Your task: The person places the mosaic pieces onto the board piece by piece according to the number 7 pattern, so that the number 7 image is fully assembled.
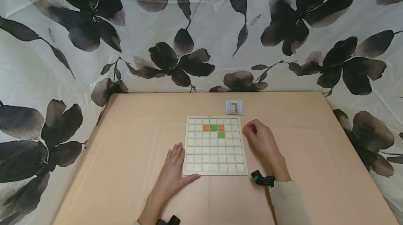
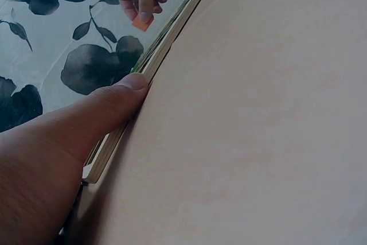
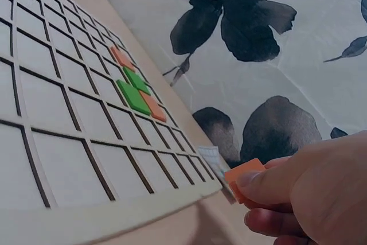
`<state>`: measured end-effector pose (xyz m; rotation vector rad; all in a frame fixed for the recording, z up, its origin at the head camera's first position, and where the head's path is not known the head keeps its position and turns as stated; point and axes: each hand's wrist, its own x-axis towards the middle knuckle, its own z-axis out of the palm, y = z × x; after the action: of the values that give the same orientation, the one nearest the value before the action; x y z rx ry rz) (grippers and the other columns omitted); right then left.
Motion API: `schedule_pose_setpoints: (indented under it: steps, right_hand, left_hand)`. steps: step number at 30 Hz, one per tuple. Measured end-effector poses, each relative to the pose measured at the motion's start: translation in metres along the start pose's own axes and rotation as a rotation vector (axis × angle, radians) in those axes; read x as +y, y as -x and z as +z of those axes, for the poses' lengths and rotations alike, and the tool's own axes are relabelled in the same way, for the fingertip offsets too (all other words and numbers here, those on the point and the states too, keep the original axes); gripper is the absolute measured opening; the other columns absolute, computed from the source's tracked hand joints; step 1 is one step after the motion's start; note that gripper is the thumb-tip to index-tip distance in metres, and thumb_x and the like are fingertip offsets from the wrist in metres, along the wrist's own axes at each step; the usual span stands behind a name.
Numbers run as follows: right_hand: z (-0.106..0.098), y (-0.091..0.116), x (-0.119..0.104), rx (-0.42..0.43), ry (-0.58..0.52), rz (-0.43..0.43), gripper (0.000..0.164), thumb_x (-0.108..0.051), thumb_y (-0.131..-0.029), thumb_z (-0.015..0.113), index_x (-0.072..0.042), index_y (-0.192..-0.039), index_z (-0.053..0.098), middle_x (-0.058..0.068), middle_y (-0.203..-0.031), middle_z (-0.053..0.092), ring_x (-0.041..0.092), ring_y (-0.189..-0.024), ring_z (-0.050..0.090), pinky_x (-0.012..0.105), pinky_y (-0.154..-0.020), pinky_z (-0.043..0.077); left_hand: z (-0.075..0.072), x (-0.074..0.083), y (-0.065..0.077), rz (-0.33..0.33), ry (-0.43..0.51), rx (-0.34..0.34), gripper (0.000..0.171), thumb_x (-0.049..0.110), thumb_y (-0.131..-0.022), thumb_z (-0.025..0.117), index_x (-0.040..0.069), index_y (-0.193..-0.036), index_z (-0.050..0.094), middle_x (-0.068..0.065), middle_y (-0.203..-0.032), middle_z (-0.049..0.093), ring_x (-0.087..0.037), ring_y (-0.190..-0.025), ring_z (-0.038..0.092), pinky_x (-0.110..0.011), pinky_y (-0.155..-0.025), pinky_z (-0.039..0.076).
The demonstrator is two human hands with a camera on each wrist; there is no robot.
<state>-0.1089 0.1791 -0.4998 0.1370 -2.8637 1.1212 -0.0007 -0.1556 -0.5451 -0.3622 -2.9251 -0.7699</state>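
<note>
A pale square grid board [image 1: 198,171] lies on the table with two orange tiles [image 1: 206,127] and two green tiles [image 1: 221,134] set in its upper cells. My right hand [image 1: 262,139], just off the board's right edge, pinches another orange tile [image 3: 243,177] between thumb and fingers. The left hand [image 1: 173,167] rests flat at the board's lower left corner, fingers along the left side. Its thumb [image 2: 123,93] lies against the board's near edge in the left wrist view.
A small printed pattern card [image 1: 234,107] lies behind the board. The wooden table [image 1: 132,123] runs back to a white cloth with dark flowers [image 1: 176,60]. Both wrists wear dark camera bands [image 1: 263,179].
</note>
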Motion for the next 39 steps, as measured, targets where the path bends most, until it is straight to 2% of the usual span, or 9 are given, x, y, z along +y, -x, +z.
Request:
schedule_pose_setpoints:
  steps: [7, 17, 25, 39]
  right_hand:
    - [0.007, 0.003, -0.011, -0.047, -0.010, -0.020, 0.020, -0.016, -0.097, 0.067, -0.006, -0.114, 0.063, 0.007, -0.098, 0.067, 0.020, -0.084, 0.058, 0.027, -0.071, 0.054]
    - [0.014, -0.001, -0.022, -0.091, -0.026, -0.067, 0.019, -0.018, -0.098, 0.065, -0.007, -0.114, 0.063, 0.005, -0.099, 0.067, 0.019, -0.084, 0.058, 0.028, -0.072, 0.055]
    - [0.025, 0.002, -0.025, -0.126, -0.029, -0.064, 0.019, -0.021, -0.097, 0.067, -0.010, -0.111, 0.064, 0.003, -0.097, 0.067, 0.018, -0.083, 0.058, 0.025, -0.072, 0.055]
    - [0.036, 0.006, -0.037, -0.191, -0.025, -0.098, 0.012, -0.016, -0.096, 0.067, -0.010, -0.107, 0.065, 0.002, -0.097, 0.067, 0.016, -0.082, 0.056, 0.026, -0.072, 0.052]
  left_hand:
    - [0.000, 0.000, 0.001, -0.020, 0.012, -0.030, 0.115, 0.068, -0.073, 0.077, -0.004, -0.152, 0.036, -0.018, -0.164, 0.027, -0.029, -0.156, 0.018, -0.042, -0.131, 0.013]
    - [0.000, 0.000, -0.003, 0.012, -0.012, 0.010, 0.114, 0.068, -0.072, 0.077, -0.006, -0.150, 0.039, -0.021, -0.162, 0.031, -0.033, -0.154, 0.024, -0.047, -0.130, 0.018]
    - [-0.001, 0.002, -0.002, 0.002, -0.010, -0.011, 0.114, 0.068, -0.073, 0.077, -0.006, -0.150, 0.038, -0.021, -0.163, 0.029, -0.033, -0.155, 0.022, -0.047, -0.130, 0.017]
    - [-0.001, 0.002, -0.002, -0.012, -0.003, -0.026, 0.115, 0.067, -0.072, 0.078, -0.005, -0.152, 0.036, -0.019, -0.164, 0.027, -0.030, -0.156, 0.020, -0.044, -0.131, 0.014]
